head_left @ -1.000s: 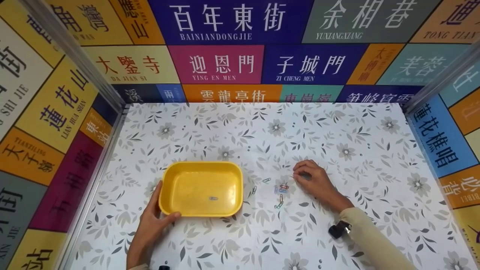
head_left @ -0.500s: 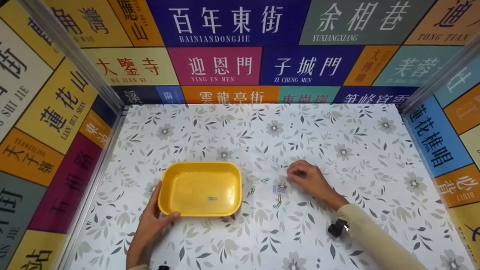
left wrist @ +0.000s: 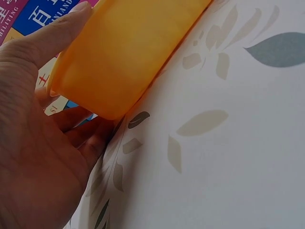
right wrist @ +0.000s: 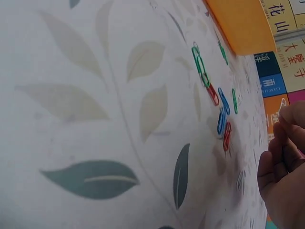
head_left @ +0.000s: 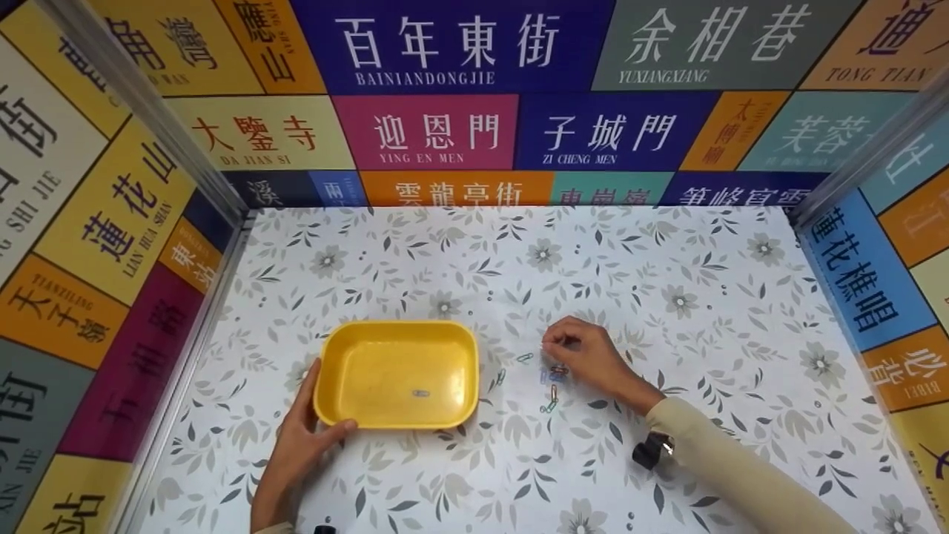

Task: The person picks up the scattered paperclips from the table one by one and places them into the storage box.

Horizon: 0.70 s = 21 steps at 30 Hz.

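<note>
In the head view, a yellow plastic container (head_left: pixel 397 330) stands left of centre, with one pale blue paper clip (head_left: pixel 420 394) on its floor. My left hand (head_left: pixel 302 430) holds the container's left end. The left wrist view shows that thumb (left wrist: pixel 57 33) along the rim and the other fingers low against the wall. Over the table, my right hand (head_left: pixel 593 357) pinches a thin, pale paper clip (right wrist: pixel 283 102) between thumb and forefinger. Below and left of it lie loose clips: a green one (head_left: pixel 525 357), a red one (head_left: pixel 554 390) and several others, some blue.
A white tablecloth (head_left: pixel 415 259) printed with grey leaves and flowers covers the table. Panels with coloured street-name signs (head_left: pixel 426 130) rise at the back and both sides. A silvery clip (right wrist: pixel 240 181) lies below the hand in the right wrist view.
My right hand has moved left, from the right of the clip group to above it, still pinching. The left hand and container stay in place.
</note>
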### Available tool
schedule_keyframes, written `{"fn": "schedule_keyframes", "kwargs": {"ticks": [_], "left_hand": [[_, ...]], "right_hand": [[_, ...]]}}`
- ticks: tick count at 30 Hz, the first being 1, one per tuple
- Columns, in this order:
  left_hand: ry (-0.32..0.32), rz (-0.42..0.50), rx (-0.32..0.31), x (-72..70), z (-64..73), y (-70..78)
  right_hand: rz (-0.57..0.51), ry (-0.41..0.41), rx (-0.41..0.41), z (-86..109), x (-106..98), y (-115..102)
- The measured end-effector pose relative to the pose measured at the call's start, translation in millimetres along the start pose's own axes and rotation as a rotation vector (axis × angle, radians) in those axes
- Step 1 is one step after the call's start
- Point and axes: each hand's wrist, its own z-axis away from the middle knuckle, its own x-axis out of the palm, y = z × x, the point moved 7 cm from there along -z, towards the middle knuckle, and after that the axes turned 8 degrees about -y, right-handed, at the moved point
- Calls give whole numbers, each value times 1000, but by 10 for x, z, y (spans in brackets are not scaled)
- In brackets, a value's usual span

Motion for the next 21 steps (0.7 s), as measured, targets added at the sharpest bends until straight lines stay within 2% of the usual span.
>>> {"fn": "schedule_keyframes", "kwargs": {"ticks": [3, 10, 16, 21], "left_hand": [[0, -3, -7, 3, 5, -5], [-9, -27, -28, 8, 1, -8], [-16, -28, -64, 3, -10, -19], [-14, -18, -55, 3, -8, 1]], "right_hand": [[0, -16, 13, -40, 68, -45], [54, -39, -39, -109, 206, -176], [76, -66, -8, -165, 282, -256], [71, -66, -13, -211, 309, -355]]}}
